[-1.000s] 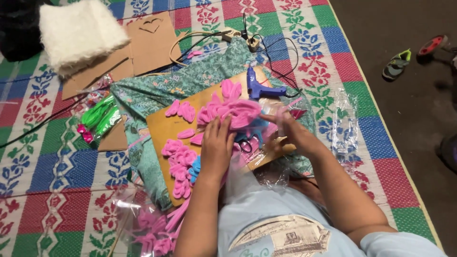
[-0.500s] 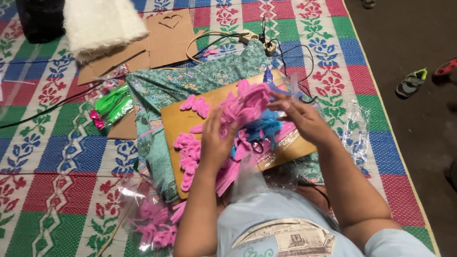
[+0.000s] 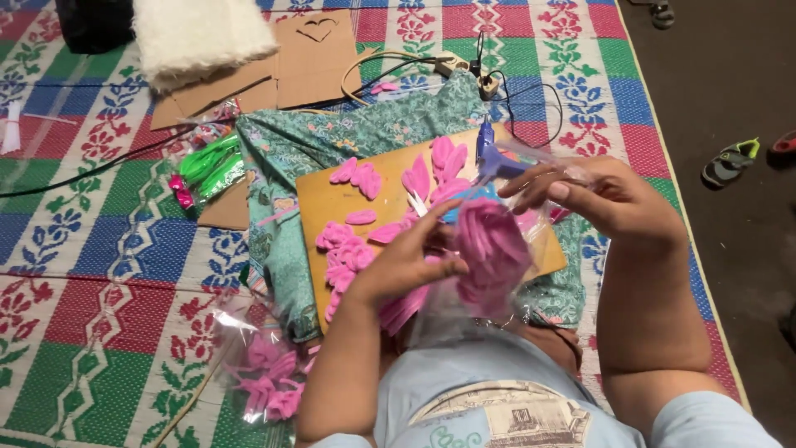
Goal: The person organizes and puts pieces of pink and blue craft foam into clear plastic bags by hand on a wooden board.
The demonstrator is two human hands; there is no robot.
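Observation:
My left hand [image 3: 408, 260] grips a clear plastic bag [image 3: 489, 249] stuffed with pink petal pieces, held up over the wooden board [image 3: 323, 203]. My right hand [image 3: 597, 195] pinches the upper edge of the same bag. Loose pink petals [image 3: 352, 241] lie scattered on the board beneath. A blue glue gun [image 3: 491, 158] rests at the board's far edge, just beyond my right fingers.
The board lies on teal patterned cloth [image 3: 332, 137] over a checked woven mat [image 3: 91, 265]. Another bag of pink pieces [image 3: 265, 377] sits near my left elbow. Green packets [image 3: 207, 162], cardboard sheets [image 3: 290, 62], a white fluffy cloth [image 3: 191, 33], a power strip [image 3: 464, 66] and sandals [image 3: 730, 162] lie around.
Both hands have lifted the bag of pink petals off the board and up toward me. The right hand moved to the bag's top edge.

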